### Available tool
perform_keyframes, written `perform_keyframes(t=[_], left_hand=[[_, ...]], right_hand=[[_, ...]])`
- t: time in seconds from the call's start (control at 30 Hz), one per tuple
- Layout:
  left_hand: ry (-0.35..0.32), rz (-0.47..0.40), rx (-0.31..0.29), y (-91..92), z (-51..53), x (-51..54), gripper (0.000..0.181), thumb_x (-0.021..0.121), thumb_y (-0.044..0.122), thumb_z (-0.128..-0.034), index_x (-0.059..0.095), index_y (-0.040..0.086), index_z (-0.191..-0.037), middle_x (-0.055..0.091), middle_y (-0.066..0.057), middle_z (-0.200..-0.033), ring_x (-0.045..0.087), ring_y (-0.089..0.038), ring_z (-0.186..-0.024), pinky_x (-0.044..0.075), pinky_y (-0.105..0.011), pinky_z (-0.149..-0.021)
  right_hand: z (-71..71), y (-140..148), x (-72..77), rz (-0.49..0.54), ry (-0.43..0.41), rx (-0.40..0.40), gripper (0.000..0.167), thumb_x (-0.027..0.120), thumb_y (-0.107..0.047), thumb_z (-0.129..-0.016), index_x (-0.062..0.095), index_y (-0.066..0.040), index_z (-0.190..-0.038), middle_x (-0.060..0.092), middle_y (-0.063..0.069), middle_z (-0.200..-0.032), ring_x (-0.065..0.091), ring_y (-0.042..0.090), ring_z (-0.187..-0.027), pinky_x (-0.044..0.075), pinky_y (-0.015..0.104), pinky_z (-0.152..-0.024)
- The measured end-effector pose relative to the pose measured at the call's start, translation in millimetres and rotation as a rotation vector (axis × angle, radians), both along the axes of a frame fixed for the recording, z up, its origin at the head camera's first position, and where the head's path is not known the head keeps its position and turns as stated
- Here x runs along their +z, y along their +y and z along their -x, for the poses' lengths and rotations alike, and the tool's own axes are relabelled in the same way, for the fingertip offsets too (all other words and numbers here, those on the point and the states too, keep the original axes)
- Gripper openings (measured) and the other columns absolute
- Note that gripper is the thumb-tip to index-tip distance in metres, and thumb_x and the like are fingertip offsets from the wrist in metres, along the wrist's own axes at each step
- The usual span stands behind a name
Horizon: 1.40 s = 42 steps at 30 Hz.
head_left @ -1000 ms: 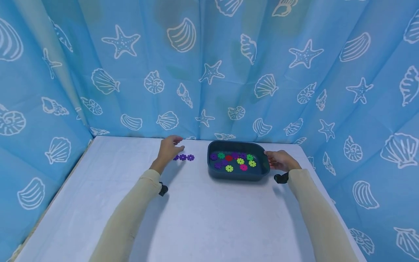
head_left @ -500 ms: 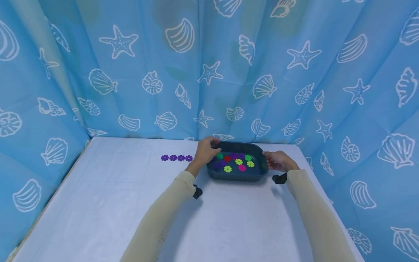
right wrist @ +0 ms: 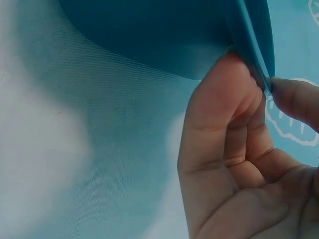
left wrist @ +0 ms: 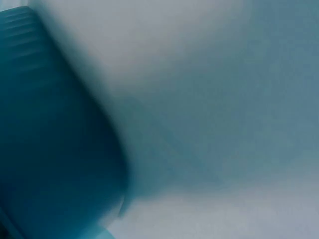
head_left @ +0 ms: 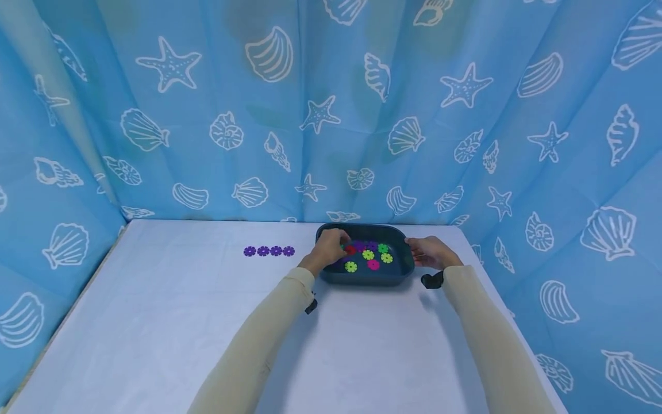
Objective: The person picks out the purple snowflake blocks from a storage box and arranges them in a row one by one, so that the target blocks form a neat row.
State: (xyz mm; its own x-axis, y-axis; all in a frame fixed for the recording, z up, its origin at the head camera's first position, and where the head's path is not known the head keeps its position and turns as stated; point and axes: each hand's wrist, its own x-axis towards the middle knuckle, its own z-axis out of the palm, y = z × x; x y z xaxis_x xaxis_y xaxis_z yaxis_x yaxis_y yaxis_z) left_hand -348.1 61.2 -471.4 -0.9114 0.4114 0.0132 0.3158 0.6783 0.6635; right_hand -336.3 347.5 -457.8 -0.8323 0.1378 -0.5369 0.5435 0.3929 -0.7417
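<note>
Left hand lowered, in tray, beside discs

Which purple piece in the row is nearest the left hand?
The rightmost purple piece; the other three lie farther along the row, away from the left hand.

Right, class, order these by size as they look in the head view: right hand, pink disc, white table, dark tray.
1. White table, largest
2. Dark tray
3. Right hand
4. Pink disc, smallest
</note>
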Motion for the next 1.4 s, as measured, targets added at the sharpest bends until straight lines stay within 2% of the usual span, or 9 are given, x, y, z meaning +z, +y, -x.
perform_keyframes(t=[0.17,0.3,0.43,0.57,0.77,0.9,1.03,1.4], left_hand=[[-0.028,0.135,-0.033,6.9,0.9,-3.4,0.033,0.069,-0.001,-0.0869,0.067,0.003,-0.120,0.066,-0.010,-0.117,0.060,-0.018,-0.100,0.050,-0.033,-0.095],[-0.025,0.223,-0.031,13.3,-0.1,-9.0,0.027,0.065,-0.001,-0.0899,0.069,0.005,-0.116,0.067,-0.008,-0.113,0.059,-0.018,-0.094,0.051,-0.034,-0.094],[-0.008,0.292,-0.034,17.1,-0.9,-9.8,0.022,0.066,0.000,-0.0904,0.070,0.007,-0.112,0.067,-0.007,-0.109,0.059,-0.017,-0.090,0.052,-0.033,-0.093],[0.011,0.321,-0.045,18.0,-1.5,-8.0,0.023,0.067,0.001,-0.0896,0.070,0.007,-0.112,0.067,-0.007,-0.110,0.059,-0.017,-0.092,0.051,-0.034,-0.094],[-0.003,0.359,-0.067,20.0,-1.1,-9.7,0.023,0.068,0.004,-0.0900,0.068,0.006,-0.113,0.066,-0.007,-0.111,0.059,-0.016,-0.095,0.051,-0.034,-0.095],[0.030,0.386,-0.093,20.2,-0.1,-12.3,0.023,0.072,0.007,-0.0878,0.066,0.005,-0.110,0.063,-0.007,-0.106,0.058,-0.016,-0.095,0.052,-0.032,-0.092],[0.059,0.383,-0.105,19.7,1.3,-12.6,0.023,0.075,0.010,-0.0861,0.066,0.003,-0.107,0.061,-0.008,-0.104,0.057,-0.018,-0.096,0.052,-0.031,-0.090],[0.084,0.393,-0.144,20.8,-1.4,-12.7,0.025,0.075,0.013,-0.0863,0.067,0.005,-0.109,0.061,-0.007,-0.104,0.057,-0.018,-0.097,0.050,-0.032,-0.093]], right_hand=[[-0.8,0.6,2.5,0.002,-0.001,-0.012,0.055,0.051,-0.038,-0.100,0.044,0.005,-0.135,0.053,0.016,-0.114,0.059,0.021,-0.087,0.056,0.026,-0.075],[0.1,1.6,0.4,0.005,0.000,-0.024,0.055,0.052,-0.038,-0.100,0.046,0.005,-0.134,0.054,0.015,-0.112,0.059,0.021,-0.087,0.056,0.026,-0.075],[0.6,2.3,-1.0,-0.005,-0.006,-0.035,0.054,0.051,-0.038,-0.101,0.046,0.004,-0.134,0.054,0.015,-0.112,0.059,0.021,-0.088,0.056,0.027,-0.076],[-0.7,1.6,0.2,-0.005,-0.003,-0.031,0.052,0.050,-0.038,-0.101,0.047,0.004,-0.130,0.053,0.014,-0.108,0.058,0.020,-0.085,0.056,0.027,-0.077],[-2.5,1.7,-0.7,0.014,-0.005,-0.025,0.050,0.051,-0.037,-0.101,0.048,0.004,-0.128,0.053,0.013,-0.105,0.058,0.019,-0.081,0.056,0.027,-0.077],[-3.4,2.1,-0.7,0.022,0.004,-0.016,0.050,0.051,-0.038,-0.101,0.048,0.004,-0.127,0.053,0.013,-0.104,0.058,0.018,-0.080,0.056,0.027,-0.074],[-3.6,2.0,0.7,0.020,0.004,-0.023,0.050,0.051,-0.037,-0.100,0.048,0.005,-0.128,0.054,0.012,-0.104,0.058,0.018,-0.081,0.056,0.026,-0.073],[-3.6,1.2,-0.6,0.022,0.003,-0.017,0.051,0.052,-0.038,-0.100,0.048,0.005,-0.128,0.054,0.011,-0.102,0.057,0.018,-0.080,0.056,0.026,-0.073]])
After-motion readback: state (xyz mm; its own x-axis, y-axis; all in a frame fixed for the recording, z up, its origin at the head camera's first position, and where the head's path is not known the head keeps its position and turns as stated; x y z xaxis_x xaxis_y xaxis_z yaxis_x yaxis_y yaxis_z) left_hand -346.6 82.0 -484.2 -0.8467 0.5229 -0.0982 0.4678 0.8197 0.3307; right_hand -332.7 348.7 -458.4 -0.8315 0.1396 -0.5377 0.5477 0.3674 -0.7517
